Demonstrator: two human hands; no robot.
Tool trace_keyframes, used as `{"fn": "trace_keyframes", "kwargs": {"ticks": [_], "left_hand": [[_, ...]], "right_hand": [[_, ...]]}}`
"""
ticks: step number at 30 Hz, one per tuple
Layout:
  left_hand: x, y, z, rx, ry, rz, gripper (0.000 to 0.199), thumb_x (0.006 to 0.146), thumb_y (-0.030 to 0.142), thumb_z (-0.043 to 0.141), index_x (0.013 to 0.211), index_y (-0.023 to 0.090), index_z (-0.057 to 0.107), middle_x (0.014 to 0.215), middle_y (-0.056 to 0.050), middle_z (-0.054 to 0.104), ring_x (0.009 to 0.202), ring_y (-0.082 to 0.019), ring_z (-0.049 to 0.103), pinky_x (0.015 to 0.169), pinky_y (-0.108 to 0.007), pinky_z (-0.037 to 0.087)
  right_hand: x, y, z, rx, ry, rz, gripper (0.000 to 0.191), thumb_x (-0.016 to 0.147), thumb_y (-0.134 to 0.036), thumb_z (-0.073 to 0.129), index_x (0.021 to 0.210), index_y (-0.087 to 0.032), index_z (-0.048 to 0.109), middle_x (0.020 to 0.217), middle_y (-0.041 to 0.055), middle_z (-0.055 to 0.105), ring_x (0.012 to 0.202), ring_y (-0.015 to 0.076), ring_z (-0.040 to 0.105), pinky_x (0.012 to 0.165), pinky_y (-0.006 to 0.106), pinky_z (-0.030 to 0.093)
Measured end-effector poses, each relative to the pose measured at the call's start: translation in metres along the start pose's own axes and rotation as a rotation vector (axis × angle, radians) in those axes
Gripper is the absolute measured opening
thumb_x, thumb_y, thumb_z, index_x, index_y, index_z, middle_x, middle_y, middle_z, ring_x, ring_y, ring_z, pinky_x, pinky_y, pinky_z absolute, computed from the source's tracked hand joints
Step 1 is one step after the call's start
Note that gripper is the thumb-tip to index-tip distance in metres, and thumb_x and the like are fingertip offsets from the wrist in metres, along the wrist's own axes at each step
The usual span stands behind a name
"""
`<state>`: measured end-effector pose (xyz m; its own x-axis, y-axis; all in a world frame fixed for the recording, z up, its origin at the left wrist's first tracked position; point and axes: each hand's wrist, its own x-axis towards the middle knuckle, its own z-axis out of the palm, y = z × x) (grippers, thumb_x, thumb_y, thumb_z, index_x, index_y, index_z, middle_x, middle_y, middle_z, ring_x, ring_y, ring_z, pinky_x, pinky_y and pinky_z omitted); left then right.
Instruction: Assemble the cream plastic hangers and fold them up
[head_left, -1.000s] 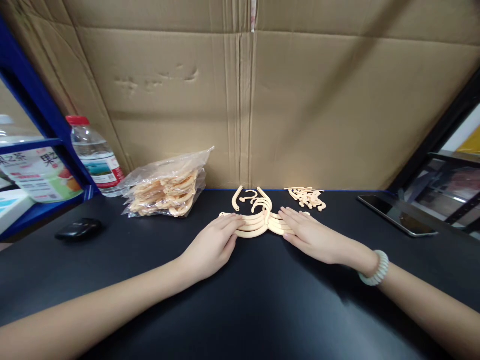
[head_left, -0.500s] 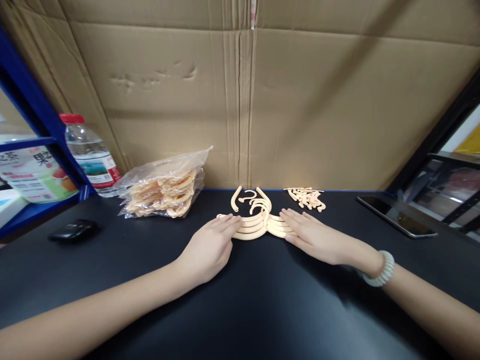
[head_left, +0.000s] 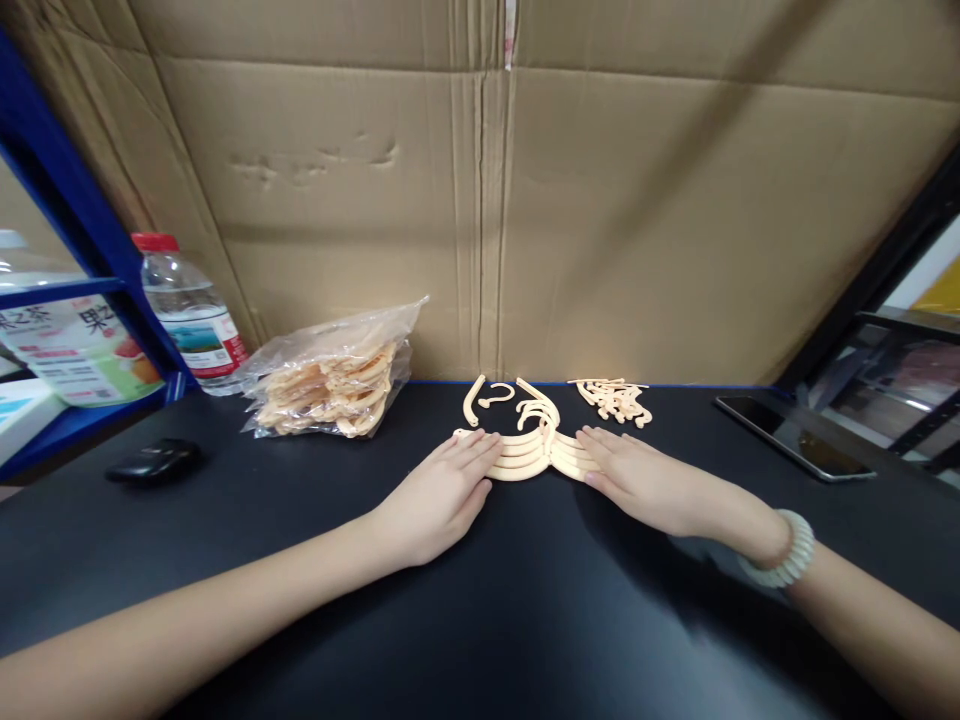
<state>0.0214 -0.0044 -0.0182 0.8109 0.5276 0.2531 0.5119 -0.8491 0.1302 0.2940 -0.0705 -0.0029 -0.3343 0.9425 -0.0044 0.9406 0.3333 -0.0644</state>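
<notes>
Your left hand lies palm down with its fingers straight and close together, resting across the left ends of the nested cream plastic clothes hangers. Your right hand lies the same way over their right ends, its fingers stretched out and slightly parted, the thumb a little away from the rest; neither hand is pinching anything. The hangers lie on the black worktop between your hands, their hooks pointing away from you. Around your right wrist you wear a pale green coiled band.

Just beyond the hangers are a loose curved hanger arm and a single hook. Past your right fingers sits a pile of small hooks, and farther right a dark-screened smartphone lies flat.

Out to your left are a clear plastic bag packed with more cream pieces and a black computer mouse. Behind them leans a red-capped water bottle; its label shows a blue-and-green landscape beside a red panel and a square code, with lettering too small to read. On the blue shelf at far left, a package with pictured fruit reads "果之茶" in dark characters, with "果之" repeated larger; its smaller pink lines are illegible. Brown cardboard stands behind the worktop.
</notes>
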Motion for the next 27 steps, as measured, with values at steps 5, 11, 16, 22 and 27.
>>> {"fn": "trace_keyframes", "kwargs": {"ticks": [5, 11, 16, 22, 27], "left_hand": [[-0.007, -0.004, 0.001, 0.019, 0.068, -0.031, 0.045, 0.095, 0.018, 0.034, 0.138, 0.013, 0.045, 0.145, -0.011, 0.046, 0.136, -0.024, 0.04, 0.114, -0.049, 0.03], [-0.006, -0.01, 0.004, 0.029, 0.118, -0.017, 0.043, 0.096, 0.019, 0.034, 0.136, 0.012, 0.048, 0.142, -0.012, 0.05, 0.134, -0.025, 0.043, 0.113, -0.049, 0.032], [-0.007, -0.011, 0.005, -0.017, 0.176, -0.014, 0.042, 0.094, 0.019, 0.037, 0.134, 0.012, 0.048, 0.139, -0.013, 0.054, 0.131, -0.025, 0.047, 0.112, -0.049, 0.034], [-0.008, -0.012, 0.002, -0.028, 0.243, -0.011, 0.034, 0.091, 0.014, 0.042, 0.121, 0.017, 0.055, 0.128, -0.009, 0.061, 0.128, -0.027, 0.047, 0.107, -0.05, 0.04], [-0.006, -0.012, 0.0, -0.085, 0.31, -0.019, 0.022, 0.087, 0.011, 0.045, 0.103, 0.019, 0.058, 0.112, -0.008, 0.066, 0.111, -0.024, 0.057, 0.097, -0.045, 0.047]], "right_hand": [[0.005, -0.002, 0.002, 0.062, 0.026, -0.03, 0.061, 0.1, -0.045, 0.019, 0.147, -0.008, 0.034, 0.153, 0.0157, 0.031, 0.142, 0.0283, 0.026, 0.116, 0.05, 0.025], [0.011, 0.004, 0.007, 0.146, 0.052, -0.044, 0.063, 0.099, -0.048, 0.022, 0.147, -0.009, 0.032, 0.154, 0.0149, 0.028, 0.144, 0.0277, 0.022, 0.117, 0.05, 0.021], [0.011, 0.004, 0.006, 0.181, 0.062, -0.023, 0.067, 0.098, -0.05, 0.025, 0.148, -0.006, 0.029, 0.154, 0.0173, 0.026, 0.144, 0.0287, 0.021, 0.118, 0.049, 0.02], [0.009, 0.003, -0.003, 0.149, 0.094, -0.013, 0.072, 0.092, -0.054, 0.041, 0.148, -0.008, 0.032, 0.153, 0.0178, 0.031, 0.143, 0.0336, 0.023, 0.116, 0.054, 0.022], [0.007, 0.01, -0.012, 0.049, 0.189, -0.035, 0.068, 0.084, -0.048, 0.059, 0.142, -0.016, 0.044, 0.147, 0.0147, 0.043, 0.139, 0.0338, 0.032, 0.113, 0.053, 0.028]]}}
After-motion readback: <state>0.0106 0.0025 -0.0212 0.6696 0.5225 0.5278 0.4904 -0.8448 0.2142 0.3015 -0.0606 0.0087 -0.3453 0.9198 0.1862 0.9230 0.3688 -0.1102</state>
